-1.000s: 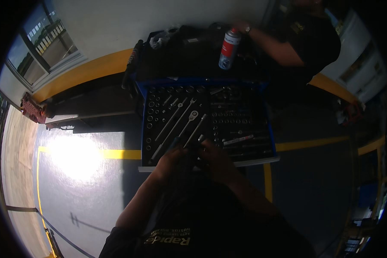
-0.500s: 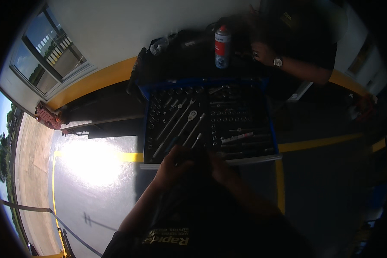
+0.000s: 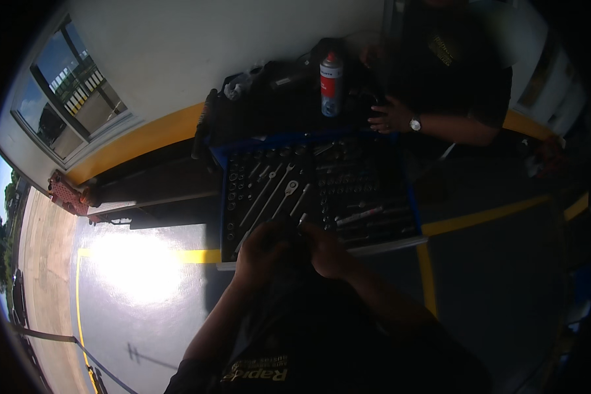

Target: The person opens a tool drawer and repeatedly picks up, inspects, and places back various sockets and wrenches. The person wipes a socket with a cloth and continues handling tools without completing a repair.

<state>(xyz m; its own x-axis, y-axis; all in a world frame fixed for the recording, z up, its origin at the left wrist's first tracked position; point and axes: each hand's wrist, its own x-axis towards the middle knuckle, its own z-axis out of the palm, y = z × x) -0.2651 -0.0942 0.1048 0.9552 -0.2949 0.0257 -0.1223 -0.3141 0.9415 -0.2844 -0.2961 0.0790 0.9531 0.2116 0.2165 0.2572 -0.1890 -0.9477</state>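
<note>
My left hand (image 3: 260, 257) and my right hand (image 3: 328, 253) are close together over the front edge of an open tool drawer (image 3: 416, 213). Both have curled fingers, closed around something dark between them that shadow hides. Just beyond them, the drawer's dark inlay carries a ratchet (image 3: 291, 188), long extension bars and rows of sockets (image 3: 232, 187). More sockets and slim tools fill its right half, where the light is dim.
A spray can (image 3: 331, 88) stands on the black cabinet top behind the drawer. At the far right, a co-worker's hand (image 3: 393, 115) with a wristwatch rests near the cabinet's edge. A low dark bench (image 3: 151, 187) lies left; sunlight glares on the grey floor (image 3: 177, 315).
My right hand has come up and turned beside the left, its back now showing more. The co-worker's hand has moved nearer the drawer, fingers spread. The view has shifted slightly.
</note>
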